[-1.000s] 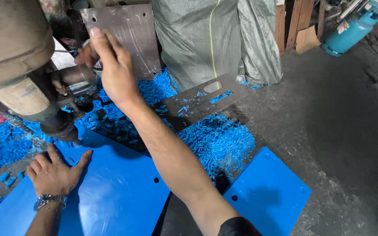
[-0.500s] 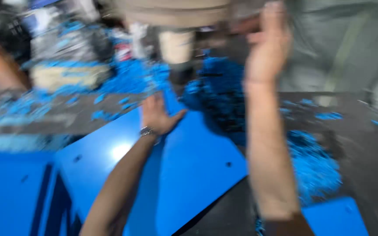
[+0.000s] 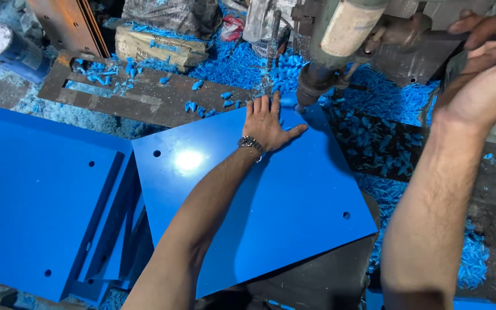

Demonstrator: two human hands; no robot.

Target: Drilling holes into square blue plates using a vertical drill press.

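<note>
A large blue plastic sheet with small holes near its corners lies flat under a drill press. My left hand presses flat on its far corner, fingers spread, a watch on the wrist. The drill head comes down at that corner, just right of my fingers. My right hand is raised at the upper right, fingers curled around the dark lever handle of the drill press.
More blue sheets are stacked at the left. Blue plastic shavings cover the machine table and floor. A slotted metal plate, a brown sack and a blue cylinder lie at the back.
The view swung left and steadied. My left hand stays flat on the sheet. My right hand has come off the metal plate behind and is now on the lever.
</note>
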